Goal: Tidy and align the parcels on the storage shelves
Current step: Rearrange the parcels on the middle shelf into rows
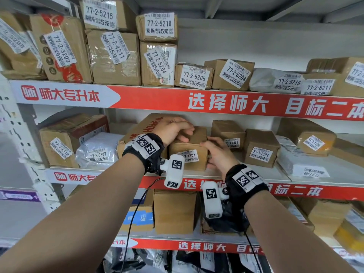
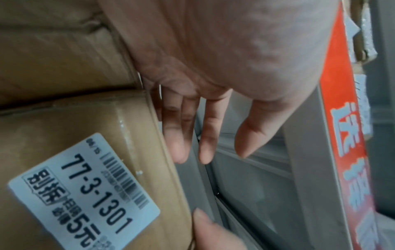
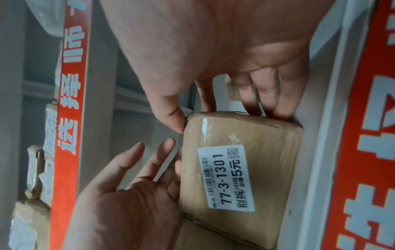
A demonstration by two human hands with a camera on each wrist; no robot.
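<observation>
The parcel labelled 77-3-1301 [image 1: 189, 154] [image 2: 85, 186] [image 3: 235, 169] is a small brown taped box at the front of the middle shelf [image 1: 256, 174]. My left hand [image 1: 175, 129] [image 2: 203, 132] [image 3: 132, 194] lies on its top with straight fingers pointing toward the back. My right hand [image 1: 218, 154] [image 3: 213, 59] grips its right end, the thumb [image 3: 171, 118] over the top corner and the fingers [image 3: 267, 101] down the right side. The box's back is hidden.
A large box with red print [image 1: 141, 127] leans right behind and left of the parcel. Boxes 77-3-1302 [image 1: 228, 134] and 77-3-1304 [image 1: 260, 152] stand close on the right. A white bag 77-3-3307 [image 1: 98, 150] lies to the left. The shelves above and below hold several parcels.
</observation>
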